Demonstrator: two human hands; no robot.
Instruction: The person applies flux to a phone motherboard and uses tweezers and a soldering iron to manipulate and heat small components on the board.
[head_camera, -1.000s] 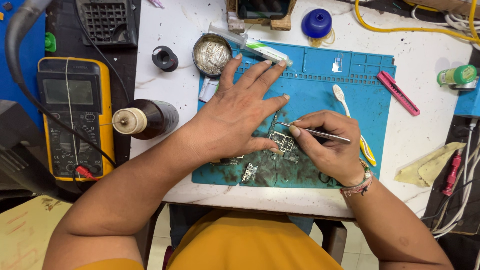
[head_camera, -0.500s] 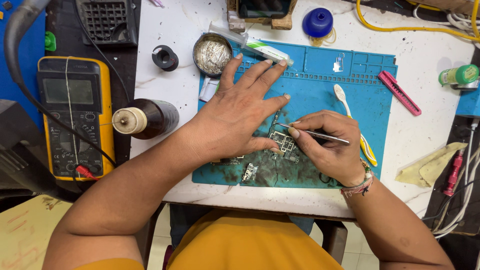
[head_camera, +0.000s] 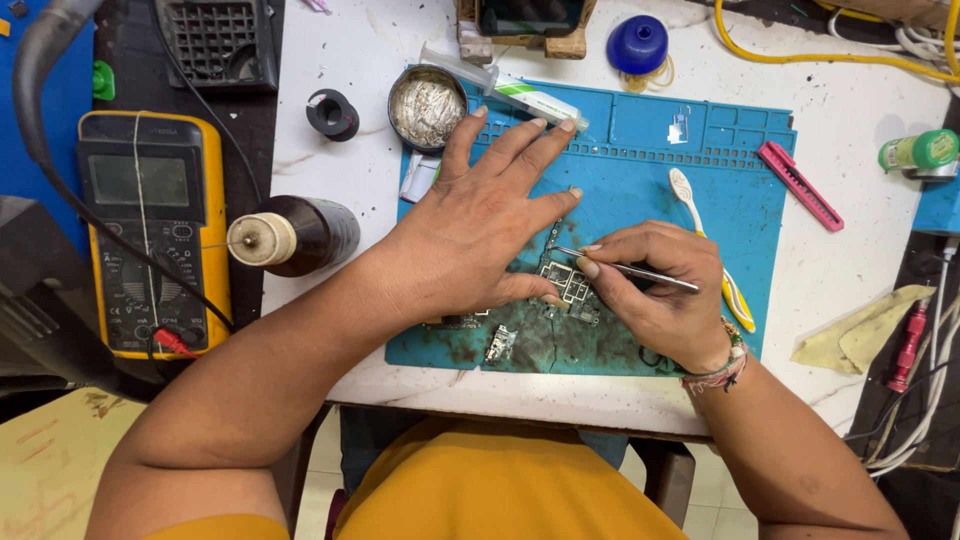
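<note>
two hands (head_camera: 480, 235) (head_camera: 655, 290) cover the circuit board (head_camera: 565, 285), right fingers (head_camera: 590, 268) clamped on tweezers (head_camera: 640, 272), left fingers spread flat.

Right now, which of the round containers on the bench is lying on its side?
The dark brown bottle beside the yellow multimeter, its pale cap pointing left. The open tin and the blue lid both sit flat.

A small circuit board (head_camera: 566, 285), greenish with silver metal shields, lies flat on the blue mat (head_camera: 720, 150), near the mat's front edge and about midway along it. Thin metal tweezers (head_camera: 630, 269) lie nearly level above it, tips on the board's upper left, handle pointing toward the mat's right edge.
</note>
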